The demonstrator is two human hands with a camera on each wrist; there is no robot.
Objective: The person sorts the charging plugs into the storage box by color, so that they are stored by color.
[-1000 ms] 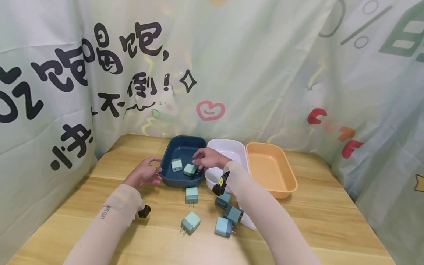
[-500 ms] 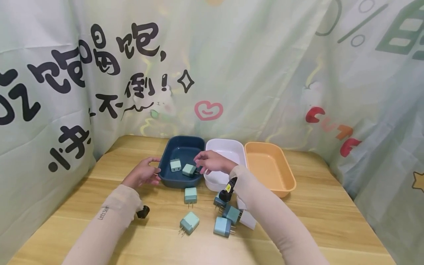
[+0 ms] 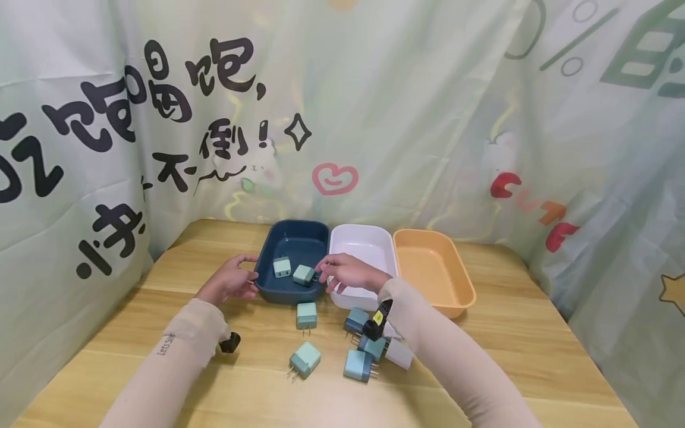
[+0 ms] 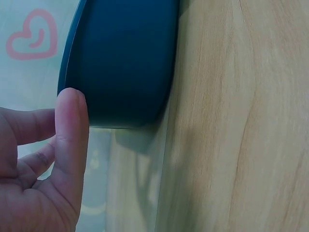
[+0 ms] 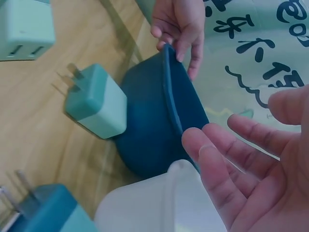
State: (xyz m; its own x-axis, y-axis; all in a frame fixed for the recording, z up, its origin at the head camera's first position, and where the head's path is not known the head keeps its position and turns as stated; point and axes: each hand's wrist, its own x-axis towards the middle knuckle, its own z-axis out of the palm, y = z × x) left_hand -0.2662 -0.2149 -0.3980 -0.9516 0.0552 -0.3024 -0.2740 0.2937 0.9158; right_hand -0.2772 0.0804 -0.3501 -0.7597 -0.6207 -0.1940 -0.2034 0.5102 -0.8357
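Note:
My left hand (image 3: 231, 279) is at the left side of a dark blue bin (image 3: 291, 296), its straight thumb (image 4: 72, 111) touching the rim. The fingers spread loosely beside the wall. My right hand (image 3: 350, 273) hovers over the edge where the blue bin meets a white bin (image 3: 369, 233), fingers relaxed and holding nothing. Inside the blue bin lie two mint-green plug chargers, one charger (image 3: 282, 268) at the left and another charger (image 3: 302, 275) near my right fingertips. In front of the bin, a mint charger (image 5: 99, 101) stands on the table with prongs outward.
An orange bin (image 3: 433, 270) stands right of the white one. Nearer me lie another mint charger (image 3: 305, 359), several blue chargers (image 3: 357, 365) grouped together and a white charger (image 3: 399, 354) partly behind my right forearm. A printed curtain (image 3: 396, 119) closes off the back.
My right hand has drawn a little right and down, from over the blue bin toward the white one. My left hand stays at the rim, and the chargers keep their places.

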